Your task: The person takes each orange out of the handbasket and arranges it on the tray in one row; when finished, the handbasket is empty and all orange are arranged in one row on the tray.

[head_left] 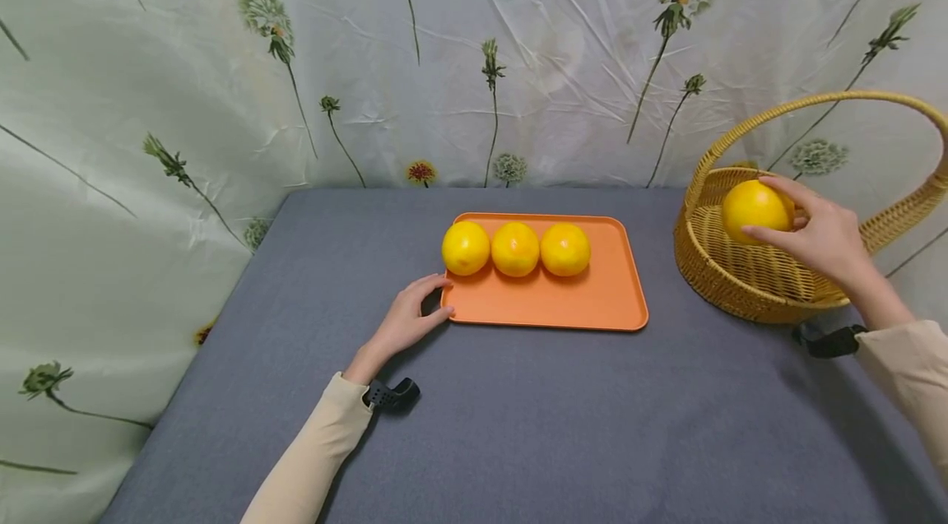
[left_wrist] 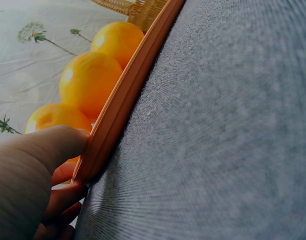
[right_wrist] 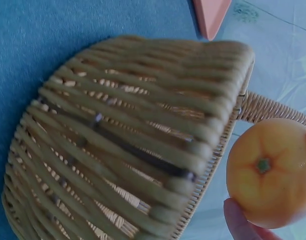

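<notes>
My right hand (head_left: 822, 232) holds a yellow-orange orange (head_left: 754, 211) between thumb and fingers, at the opening of a wicker basket (head_left: 722, 281) with a tall handle. In the right wrist view, the held orange (right_wrist: 265, 175) shows its green stem end beyond the basket's woven side (right_wrist: 118, 125). On the left, my left hand (head_left: 406, 314) grips the left end of an orange-coloured tray (head_left: 548, 302), thumb near its front corner. Three oranges (head_left: 515, 249) sit in a row along the tray's back left. The left wrist view shows the thumb (left_wrist: 68, 142) against the tray rim (left_wrist: 113, 115).
A grey-blue cloth (head_left: 563, 425) covers the table beneath the tray and basket. Behind stands a pale curtain (head_left: 370, 39) printed with dandelions. Each wrist wears a black strap, such as the left one (head_left: 392, 395). The basket's handle (head_left: 815, 100) arches above the right hand.
</notes>
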`<action>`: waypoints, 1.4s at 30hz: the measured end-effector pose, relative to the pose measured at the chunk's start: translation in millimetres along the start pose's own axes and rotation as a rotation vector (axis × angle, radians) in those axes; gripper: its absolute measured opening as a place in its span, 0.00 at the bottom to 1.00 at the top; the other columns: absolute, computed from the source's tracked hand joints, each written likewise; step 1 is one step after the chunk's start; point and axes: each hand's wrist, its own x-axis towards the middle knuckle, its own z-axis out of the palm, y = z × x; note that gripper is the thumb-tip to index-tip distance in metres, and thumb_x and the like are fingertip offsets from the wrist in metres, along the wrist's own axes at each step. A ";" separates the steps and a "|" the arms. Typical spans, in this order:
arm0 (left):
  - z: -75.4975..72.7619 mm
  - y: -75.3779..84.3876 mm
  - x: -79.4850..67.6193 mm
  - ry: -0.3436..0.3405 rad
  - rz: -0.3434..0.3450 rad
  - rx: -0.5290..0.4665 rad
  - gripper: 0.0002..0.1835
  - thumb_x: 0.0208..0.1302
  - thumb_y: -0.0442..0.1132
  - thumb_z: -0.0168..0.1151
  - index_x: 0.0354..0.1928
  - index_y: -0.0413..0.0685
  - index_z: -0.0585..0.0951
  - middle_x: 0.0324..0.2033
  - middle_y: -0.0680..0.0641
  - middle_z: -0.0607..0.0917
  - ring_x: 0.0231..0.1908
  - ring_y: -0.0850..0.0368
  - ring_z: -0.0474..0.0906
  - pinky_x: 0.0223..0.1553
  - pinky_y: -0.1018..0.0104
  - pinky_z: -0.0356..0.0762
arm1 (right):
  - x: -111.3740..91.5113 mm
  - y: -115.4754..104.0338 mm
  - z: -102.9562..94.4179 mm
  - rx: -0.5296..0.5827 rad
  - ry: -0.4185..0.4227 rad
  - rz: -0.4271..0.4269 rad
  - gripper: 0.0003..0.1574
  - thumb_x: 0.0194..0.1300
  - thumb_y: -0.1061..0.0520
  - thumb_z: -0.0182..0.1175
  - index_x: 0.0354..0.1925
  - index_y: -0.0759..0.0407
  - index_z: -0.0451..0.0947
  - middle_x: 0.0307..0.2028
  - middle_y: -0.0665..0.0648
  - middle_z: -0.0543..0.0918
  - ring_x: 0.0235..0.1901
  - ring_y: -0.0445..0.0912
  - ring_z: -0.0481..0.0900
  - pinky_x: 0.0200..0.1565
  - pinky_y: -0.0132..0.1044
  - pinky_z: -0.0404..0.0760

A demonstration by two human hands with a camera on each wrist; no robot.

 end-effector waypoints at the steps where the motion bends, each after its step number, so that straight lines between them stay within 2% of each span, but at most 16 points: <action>1: -0.1 -0.1 -0.1 0.002 0.002 0.000 0.25 0.58 0.44 0.65 0.57 0.43 0.76 0.62 0.39 0.74 0.66 0.42 0.65 0.68 0.45 0.60 | -1.2 -0.7 0.0 0.009 0.005 0.004 0.46 0.55 0.45 0.66 0.68 0.49 0.60 0.57 0.78 0.70 0.38 0.68 0.79 0.29 0.33 0.65; 2: -0.2 -0.1 -0.1 0.003 0.003 0.001 0.25 0.58 0.44 0.65 0.57 0.43 0.76 0.62 0.39 0.74 0.66 0.42 0.65 0.67 0.45 0.60 | -2.3 -1.5 0.1 0.018 0.006 0.010 0.46 0.55 0.45 0.66 0.69 0.48 0.60 0.57 0.78 0.70 0.38 0.68 0.80 0.28 0.32 0.65; 4: -0.5 -0.1 -0.3 0.002 0.004 0.002 0.25 0.58 0.44 0.65 0.57 0.43 0.75 0.62 0.39 0.74 0.66 0.42 0.65 0.67 0.45 0.60 | -4.6 -3.2 0.2 0.028 0.011 0.028 0.47 0.54 0.45 0.66 0.69 0.47 0.60 0.57 0.77 0.70 0.31 0.47 0.82 0.27 0.28 0.64; 6: -0.6 -0.2 -0.2 0.003 0.005 0.004 0.25 0.58 0.44 0.65 0.57 0.43 0.76 0.62 0.39 0.74 0.66 0.42 0.65 0.67 0.45 0.61 | -6.9 -4.8 0.9 0.050 0.013 0.048 0.47 0.55 0.44 0.66 0.69 0.45 0.59 0.57 0.77 0.71 0.27 0.27 0.74 0.25 0.24 0.64; 7: -0.7 -0.3 -0.2 0.003 0.005 0.003 0.25 0.58 0.44 0.65 0.57 0.43 0.76 0.62 0.39 0.74 0.66 0.42 0.65 0.67 0.45 0.61 | -8.2 -5.4 1.6 0.066 0.013 0.051 0.47 0.55 0.44 0.66 0.70 0.44 0.58 0.56 0.78 0.71 0.27 0.24 0.73 0.25 0.23 0.63; 9: -0.6 -0.5 0.0 0.005 0.005 0.002 0.25 0.58 0.44 0.65 0.57 0.43 0.76 0.62 0.39 0.74 0.65 0.41 0.66 0.67 0.45 0.61 | -10.6 -6.7 3.6 0.098 0.027 0.056 0.47 0.55 0.45 0.66 0.70 0.43 0.58 0.56 0.76 0.71 0.25 0.12 0.60 0.24 0.19 0.63; 11: -0.5 -0.4 -0.1 0.003 0.004 0.004 0.25 0.58 0.44 0.65 0.57 0.43 0.76 0.62 0.39 0.74 0.66 0.42 0.66 0.67 0.45 0.61 | -13.5 -8.0 6.5 0.141 0.045 0.056 0.46 0.56 0.47 0.66 0.69 0.43 0.59 0.57 0.74 0.71 0.26 0.10 0.60 0.24 0.15 0.63; 16: -1.0 0.1 -0.4 -0.002 -0.003 0.001 0.25 0.59 0.44 0.65 0.58 0.44 0.75 0.62 0.39 0.73 0.66 0.42 0.65 0.67 0.45 0.61 | -20.1 -14.6 12.9 0.246 0.129 0.034 0.44 0.54 0.52 0.68 0.67 0.40 0.62 0.58 0.48 0.71 0.28 0.10 0.65 0.28 0.09 0.65; 18: -1.1 0.2 -0.6 -0.001 -0.004 -0.001 0.25 0.58 0.44 0.65 0.58 0.44 0.75 0.62 0.39 0.74 0.66 0.42 0.65 0.67 0.45 0.60 | -21.5 -18.5 14.9 0.284 0.156 0.025 0.44 0.54 0.54 0.68 0.67 0.39 0.63 0.58 0.41 0.70 0.29 0.11 0.66 0.30 0.08 0.66; 23: -0.5 -0.3 -1.5 -0.002 -0.001 0.010 0.25 0.59 0.44 0.64 0.58 0.44 0.75 0.62 0.39 0.74 0.66 0.41 0.65 0.67 0.44 0.61 | -24.5 -27.9 18.8 0.338 0.198 0.031 0.43 0.55 0.55 0.67 0.67 0.37 0.63 0.64 0.47 0.69 0.31 0.11 0.67 0.32 0.07 0.67; 27: -0.3 0.0 -2.7 -0.006 0.000 0.006 0.25 0.59 0.44 0.64 0.58 0.44 0.75 0.62 0.39 0.73 0.66 0.41 0.65 0.67 0.44 0.61 | -28.9 -33.2 22.8 0.363 0.216 0.057 0.43 0.56 0.55 0.66 0.67 0.36 0.62 0.66 0.46 0.67 0.33 0.12 0.67 0.33 0.06 0.67; 31: -1.0 0.6 -3.1 -0.008 0.000 0.007 0.25 0.59 0.45 0.64 0.58 0.45 0.75 0.63 0.39 0.73 0.66 0.41 0.65 0.67 0.44 0.61 | -33.5 -40.9 26.7 0.395 0.224 0.079 0.43 0.56 0.55 0.66 0.67 0.35 0.62 0.62 0.42 0.70 0.35 0.15 0.68 0.34 0.07 0.69; 33: -0.4 0.0 -3.6 -0.011 -0.003 0.013 0.25 0.60 0.45 0.64 0.58 0.45 0.75 0.63 0.39 0.73 0.66 0.42 0.65 0.67 0.44 0.61 | -35.8 -44.3 30.0 0.411 0.226 0.080 0.43 0.56 0.55 0.66 0.67 0.36 0.62 0.55 0.39 0.72 0.35 0.16 0.68 0.33 0.08 0.70; 38: -1.0 -0.6 -3.9 -0.010 -0.009 0.013 0.25 0.59 0.45 0.64 0.59 0.45 0.75 0.63 0.40 0.73 0.66 0.42 0.64 0.67 0.44 0.61 | -37.7 -51.1 38.3 0.467 0.201 0.060 0.43 0.57 0.58 0.65 0.68 0.37 0.61 0.42 0.32 0.67 0.33 0.16 0.72 0.30 0.12 0.73; 42: -2.6 -0.5 -4.1 -0.009 -0.009 0.004 0.26 0.59 0.44 0.64 0.59 0.45 0.75 0.63 0.39 0.73 0.66 0.42 0.64 0.67 0.44 0.61 | -37.8 -54.6 44.3 0.520 0.187 0.045 0.43 0.58 0.60 0.64 0.68 0.38 0.60 0.44 0.31 0.68 0.36 0.20 0.73 0.32 0.12 0.74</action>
